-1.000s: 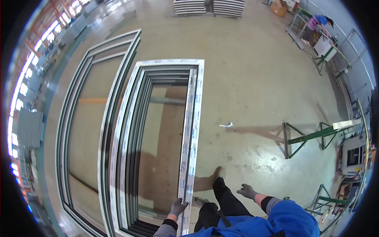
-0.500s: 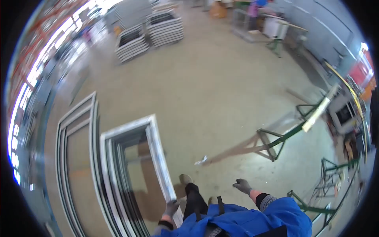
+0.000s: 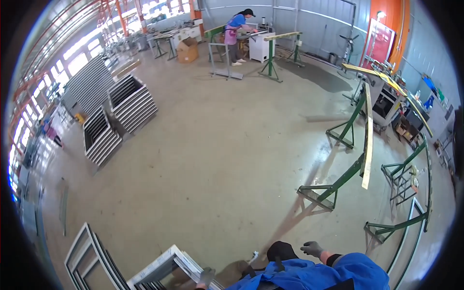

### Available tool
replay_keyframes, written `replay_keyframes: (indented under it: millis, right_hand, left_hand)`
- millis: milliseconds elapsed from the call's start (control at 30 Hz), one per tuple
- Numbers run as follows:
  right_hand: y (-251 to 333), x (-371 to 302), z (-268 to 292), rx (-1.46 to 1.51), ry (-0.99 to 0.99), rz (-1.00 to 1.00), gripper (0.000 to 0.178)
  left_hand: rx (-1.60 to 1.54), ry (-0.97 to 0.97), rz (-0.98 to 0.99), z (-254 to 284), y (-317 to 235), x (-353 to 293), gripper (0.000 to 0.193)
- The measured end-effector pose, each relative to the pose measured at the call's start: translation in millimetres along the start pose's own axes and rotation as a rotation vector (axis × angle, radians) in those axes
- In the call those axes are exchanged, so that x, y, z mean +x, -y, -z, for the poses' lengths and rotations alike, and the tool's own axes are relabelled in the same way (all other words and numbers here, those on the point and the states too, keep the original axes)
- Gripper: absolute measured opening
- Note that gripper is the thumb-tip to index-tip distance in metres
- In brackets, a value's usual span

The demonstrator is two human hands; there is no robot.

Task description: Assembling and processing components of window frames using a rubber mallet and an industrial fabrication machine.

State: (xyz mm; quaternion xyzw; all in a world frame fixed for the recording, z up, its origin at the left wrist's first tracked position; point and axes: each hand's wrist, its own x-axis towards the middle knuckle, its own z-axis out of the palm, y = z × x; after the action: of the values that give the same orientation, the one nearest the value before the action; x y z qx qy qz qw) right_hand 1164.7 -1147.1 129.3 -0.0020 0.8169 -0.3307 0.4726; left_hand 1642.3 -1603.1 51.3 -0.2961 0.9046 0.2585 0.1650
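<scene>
My left hand (image 3: 207, 275), in a grey glove, is at the lower edge, closed on the side bar of a white-and-grey window frame (image 3: 153, 265). That frame belongs to a group of similar ones standing together, largely cut off by the lower edge. To their left stand more grey window frames (image 3: 85, 240). My right hand (image 3: 312, 249), also gloved, is held out over the floor to the right of my body. Its fingers are loosely apart and nothing is in them.
Green metal stands (image 3: 317, 197) carry a long pale-yellow bar (image 3: 369, 140) at the right. Stacks of grey frames (image 3: 134, 103) stand far left. A person in blue with a pink apron (image 3: 233, 36) works at the back beside a cardboard box (image 3: 187, 50). Another frame (image 3: 402, 241) leans near the right-hand stands.
The view has tilted up and turned, so the window frames sit lower and the back of the hall shows. My left hand stays on the frame; my right hand remains held out, with nothing in it.
</scene>
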Motion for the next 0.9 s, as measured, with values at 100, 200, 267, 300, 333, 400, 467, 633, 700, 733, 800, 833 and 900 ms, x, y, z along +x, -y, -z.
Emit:
replay_keyframes:
  millis: [100, 200, 267, 300, 333, 400, 467, 633, 700, 733, 800, 833, 900]
  right_hand:
    - [24.5, 31.0, 5.4, -0.006, -0.002, -0.132, 0.072]
    - [39.0, 88.9, 23.4, 0.087, -0.035, -0.174, 0.059]
    - [77.2, 134.0, 38.9, 0.055, 0.058, -0.087, 0.050]
    - [110.2, 165.8, 44.2, 0.060, -0.029, -0.015, 0.046]
    - [121.5, 212.5, 70.4, 0.050, -0.039, 0.071, 0.044]
    - [157.6, 282.0, 90.9, 0.090, -0.068, 0.013, 0.042]
    - [261.8, 347.7, 146.0, 0.169, -0.098, -0.043, 0.042]
    - [493.5, 488.8, 240.2, 0.206, -0.120, 0.217, 0.056]
    - [546.0, 533.4, 282.8, 0.182, -0.213, 0.247, 0.059]
    - [578.3, 555.0, 298.6, 0.177, -0.221, 0.248, 0.062]
    - [617.6, 598.6, 327.7, 0.166, -0.249, 0.236, 0.065]
    - [629.0, 614.7, 337.5, 0.200, -0.239, 0.180, 0.066]
    - [661.2, 649.8, 360.1, 0.262, -0.225, 0.078, 0.067]
  left_hand:
    - [-0.320, -0.213, 0.113, 102.5, 5.7, 130.2, 0.048]
    - [-0.414, -0.217, 0.285, 210.9, -70.0, 261.3, 0.046]
    - [-0.520, -0.229, 0.257, 260.8, -94.3, 333.0, 0.045]
    - [-0.544, -0.236, 0.230, 266.8, -89.0, 353.5, 0.046]
    - [-0.574, -0.209, 0.158, 276.5, -91.4, 386.3, 0.046]
    - [-0.609, -0.088, 0.256, 292.6, -137.2, 452.3, 0.047]
    - [-0.551, 0.072, 0.349, 316.2, -173.9, 479.8, 0.047]
    - [-0.561, 0.038, 0.059, 346.4, -166.8, 571.0, 0.052]
    - [-0.882, 0.030, 0.054, 282.3, -239.3, 659.3, 0.051]
    - [-0.769, 0.075, 0.076, 276.3, -257.2, 702.4, 0.050]
    - [-0.547, 0.177, 0.111, 298.1, -261.3, 789.6, 0.048]
    - [-0.432, 0.223, 0.123, 313.6, -262.1, 833.1, 0.046]
    - [-0.221, 0.308, 0.164, 350.2, -273.1, 910.8, 0.044]
